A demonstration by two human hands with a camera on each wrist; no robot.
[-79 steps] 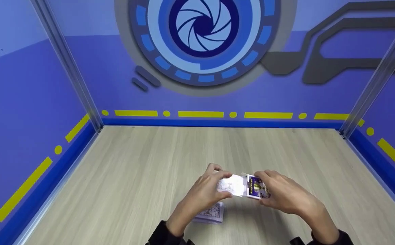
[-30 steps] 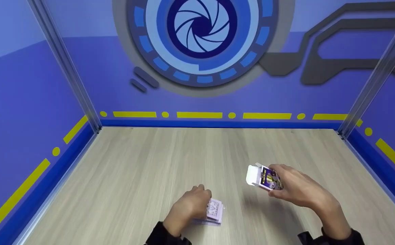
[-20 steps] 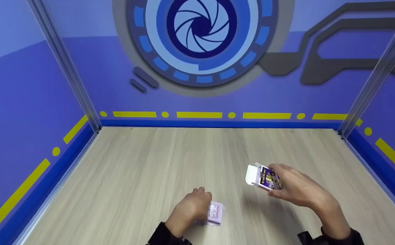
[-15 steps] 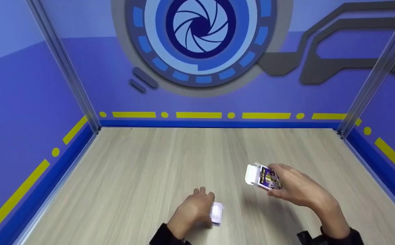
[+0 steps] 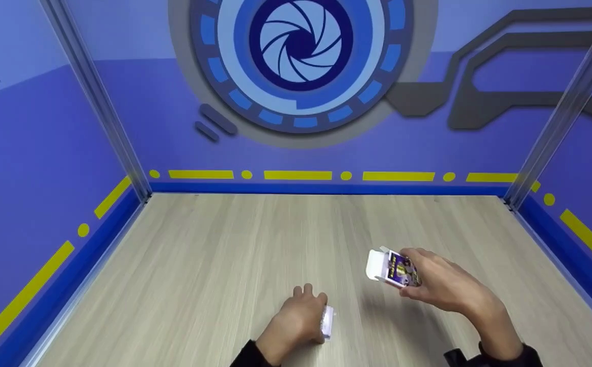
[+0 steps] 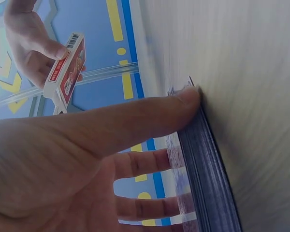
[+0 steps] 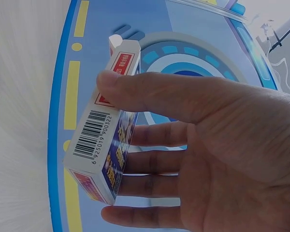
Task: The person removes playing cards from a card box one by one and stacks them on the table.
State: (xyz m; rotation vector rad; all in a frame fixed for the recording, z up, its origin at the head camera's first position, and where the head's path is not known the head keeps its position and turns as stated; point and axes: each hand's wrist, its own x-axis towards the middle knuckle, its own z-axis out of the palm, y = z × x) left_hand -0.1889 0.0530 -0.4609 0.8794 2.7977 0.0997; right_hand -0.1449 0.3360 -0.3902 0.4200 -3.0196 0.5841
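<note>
With left fingers (image 6: 141, 163) pinching the cards (image 6: 205, 166), right fingers (image 7: 157, 162) pinching the open box (image 7: 97, 130), I should squeeze lightly and evenly so neither skews nor buckles.

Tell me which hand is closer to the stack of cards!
Left. The left hand touches the stack of cards, gripping it between thumb and fingers. The right hand is away from it, off to the right and farther forward, holding the open box.

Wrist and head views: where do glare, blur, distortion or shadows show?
Right wrist: glare at upper right, blue strip bowed, barcode crisp; left wrist: tabletop grain smeared, playing cards dark-edged; head: soft shadow below the playing-card box.
</note>
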